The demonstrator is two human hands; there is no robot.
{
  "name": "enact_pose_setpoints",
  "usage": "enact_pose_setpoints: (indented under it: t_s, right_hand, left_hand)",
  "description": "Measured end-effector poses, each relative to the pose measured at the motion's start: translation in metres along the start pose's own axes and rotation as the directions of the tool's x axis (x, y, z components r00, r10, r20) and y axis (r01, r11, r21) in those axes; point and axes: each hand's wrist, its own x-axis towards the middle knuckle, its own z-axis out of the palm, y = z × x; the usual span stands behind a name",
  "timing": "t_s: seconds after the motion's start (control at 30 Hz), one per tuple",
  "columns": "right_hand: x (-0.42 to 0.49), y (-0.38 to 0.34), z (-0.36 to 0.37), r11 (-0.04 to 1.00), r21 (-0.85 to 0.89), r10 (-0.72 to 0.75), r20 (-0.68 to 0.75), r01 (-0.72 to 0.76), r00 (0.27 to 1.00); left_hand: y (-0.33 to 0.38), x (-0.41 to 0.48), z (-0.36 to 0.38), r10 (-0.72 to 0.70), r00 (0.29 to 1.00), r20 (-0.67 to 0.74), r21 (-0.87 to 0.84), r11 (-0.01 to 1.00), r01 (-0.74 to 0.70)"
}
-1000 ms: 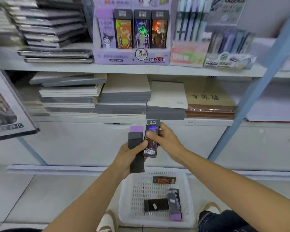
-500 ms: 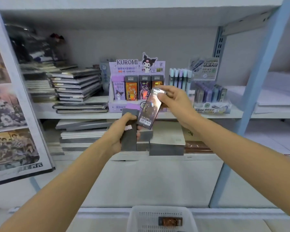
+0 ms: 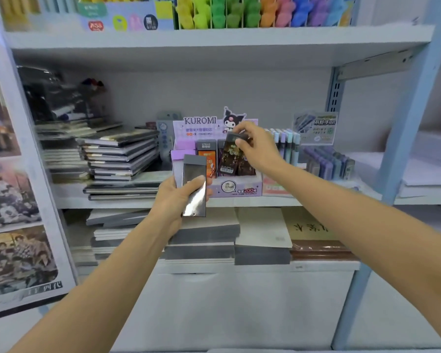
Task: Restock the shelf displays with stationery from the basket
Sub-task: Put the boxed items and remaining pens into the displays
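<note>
Purple card display box [image 3: 236, 187], marked KUROMI, is standing at the front edge of the middle shelf [image 3: 112, 202], approx. mid-span. The right grip [image 3: 257, 146] is pinching the top end of a dark lead pack [image 3: 227, 156] betw. thumb & fingers. It is holding the pack slightly tilted over the box's right-hand slots. Whether the pack's lower end is touching the packs standing there, can't tell. The left grip [image 3: 175, 197] is wrapping round a silvery mirror-faced pack [image 3: 194, 189] w/ a grey cap, thumb lying across its face. It is holding that pack upright in front of the box's left front corner. An orange pack [image 3: 210, 161] is showing in the box betw. the 2 held packs. Dark notebooks [image 3: 120, 154] are lying stacked toward the shelf's left end. Pastel pens [image 3: 285, 146] are standing just right of the box, w/ purple cases [image 3: 326, 163] beyond them. Grey paper stacks [image 3: 262, 230] are lying on the shelf below.
</note>
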Motion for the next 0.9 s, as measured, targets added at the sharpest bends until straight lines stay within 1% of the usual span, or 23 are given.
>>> enact_pose_setpoints:
  t_s: [0.17,0.3,0.6,0.7,0.83,0.9]
  right_hand:
    - [0.009,0.005,0.005,0.984,-0.151,-0.075,0.101,0.089,0.992]
    - [0.017,0.007,0.001,0.975,-0.196,-0.077,0.137,0.104,0.988]
    - [0.013,0.011,0.026,0.955,-0.266,-0.141,-0.025,0.129,0.990]
    - [0.011,0.014,0.029,0.952,-0.278,-0.146,-0.043,0.128,0.988]
    - [0.012,0.011,0.028,0.918,-0.375,-0.160,-0.053,0.129,0.986]
    - [0.010,0.006,0.025,0.925,-0.360,-0.153,-0.049,0.126,0.987]
  left_hand:
    - [-0.006,0.010,-0.003,0.004,0.999,-0.052,0.051,0.999,-0.001]
    - [-0.010,0.014,0.000,-0.029,0.997,-0.068,0.074,0.997,0.034]
    - [-0.015,0.017,-0.003,-0.030,0.998,-0.058,0.044,0.999,0.032]
    - [-0.015,0.016,-0.003,-0.028,0.998,-0.059,0.032,0.999,0.030]
    - [-0.014,0.014,-0.003,-0.024,0.998,-0.058,0.021,0.999,0.026]
    - [-0.012,0.013,-0.001,-0.023,0.998,-0.054,0.023,0.999,0.024]
